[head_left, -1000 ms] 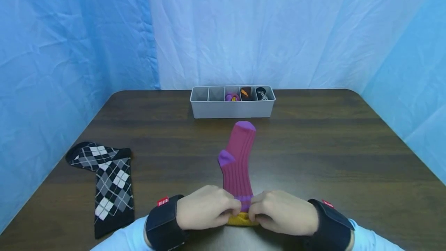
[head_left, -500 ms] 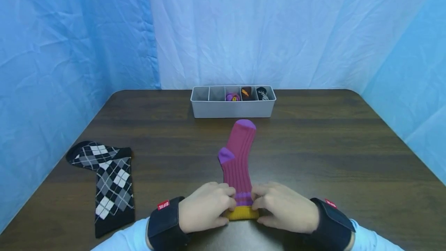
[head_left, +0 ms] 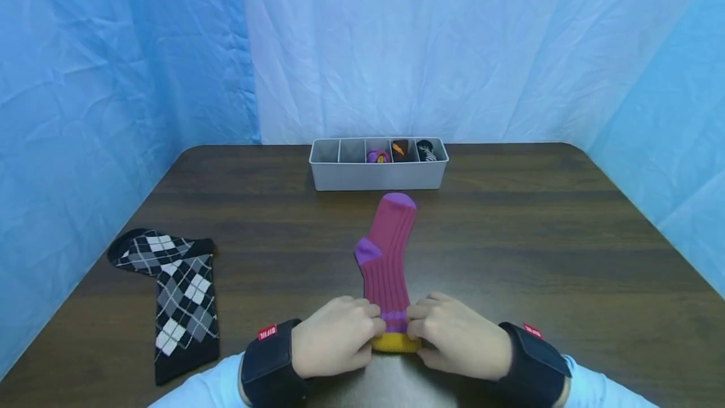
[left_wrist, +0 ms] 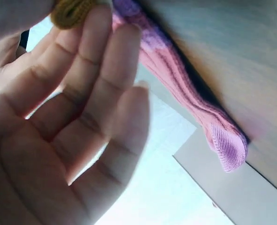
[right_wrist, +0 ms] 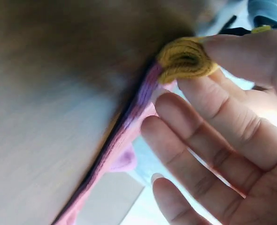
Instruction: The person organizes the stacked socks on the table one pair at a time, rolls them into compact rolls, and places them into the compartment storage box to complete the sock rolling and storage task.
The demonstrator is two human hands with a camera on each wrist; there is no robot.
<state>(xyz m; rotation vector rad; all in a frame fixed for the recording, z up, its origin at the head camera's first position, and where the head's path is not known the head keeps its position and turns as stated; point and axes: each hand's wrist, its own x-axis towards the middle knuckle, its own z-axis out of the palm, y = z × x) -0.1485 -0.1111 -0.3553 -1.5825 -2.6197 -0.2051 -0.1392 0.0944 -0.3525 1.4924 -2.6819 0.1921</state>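
Note:
A ribbed magenta sock (head_left: pixel 386 269) with purple toe and heel lies on the table, its toe pointing away from me. Its yellow cuff (head_left: pixel 395 343) is rolled over at the near end. My left hand (head_left: pixel 338 337) pinches the left side of that cuff between thumb and fingers. On the right side, my right hand (head_left: pixel 461 337) does the same; in the right wrist view the rolled yellow cuff (right_wrist: pixel 188 58) sits between thumb and index finger, the other fingers extended. The hands hide both ends of the cuff in the head view.
A black-and-grey argyle sock (head_left: pixel 184 298) lies flat at the left. Toward the back edge of the dark wooden table (head_left: pixel 538 219) stands a grey divided box (head_left: pixel 376 176); three of its compartments hold rolled socks. Blue sheeting (head_left: pixel 396 49) surrounds the table.
The yellow cuff has shifted slightly away from me. My fingers were looser around it half a second ago and now close on it again. The argyle sock and box stay put.

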